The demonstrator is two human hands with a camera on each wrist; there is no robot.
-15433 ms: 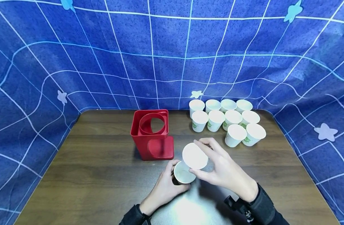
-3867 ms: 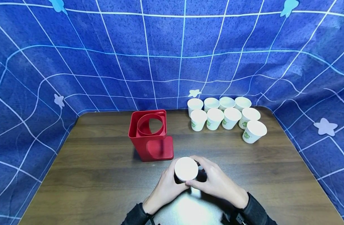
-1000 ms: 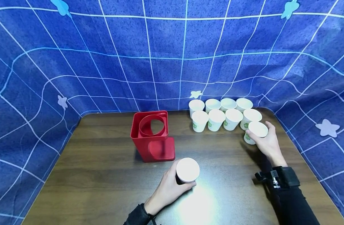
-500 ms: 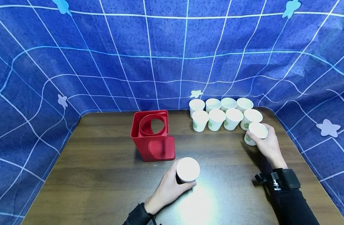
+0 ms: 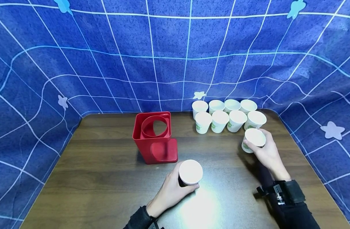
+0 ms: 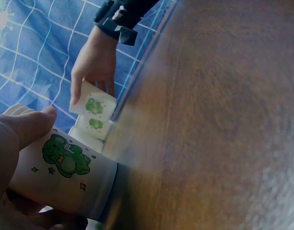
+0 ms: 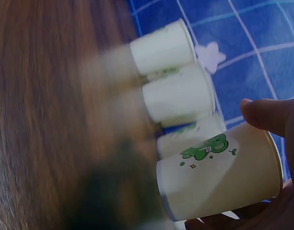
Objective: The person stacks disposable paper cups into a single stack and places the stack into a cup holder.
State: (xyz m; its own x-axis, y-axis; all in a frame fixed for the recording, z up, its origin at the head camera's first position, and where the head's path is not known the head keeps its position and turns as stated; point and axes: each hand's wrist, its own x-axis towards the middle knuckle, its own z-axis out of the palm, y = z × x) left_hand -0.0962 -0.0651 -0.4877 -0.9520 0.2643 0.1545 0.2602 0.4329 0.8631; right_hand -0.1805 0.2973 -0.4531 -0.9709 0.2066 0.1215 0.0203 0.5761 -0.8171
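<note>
My left hand (image 5: 170,192) grips a stack of white paper cups (image 5: 190,171) over the front middle of the table. Several rims show nested together in the left wrist view, and a green bear is printed on the outer cup (image 6: 65,163). Over to the right, my right hand (image 5: 267,156) holds a single paper cup (image 5: 254,137) between thumb and fingers, its mouth upward. The right wrist view shows this cup (image 7: 218,177) close up, a green print on its side. Just behind it stand two rows of similar paper cups (image 5: 219,122).
A red plastic stand (image 5: 152,140) with a round ring inside its square top is left of the middle, behind my left hand. A blue patterned cloth (image 5: 169,70) hangs behind the brown wooden table (image 5: 100,171).
My right hand left the stack, took the front right cup, and has now shifted it slightly left and toward me. The left hand stays put. Earlier another cup was added to the stack.
</note>
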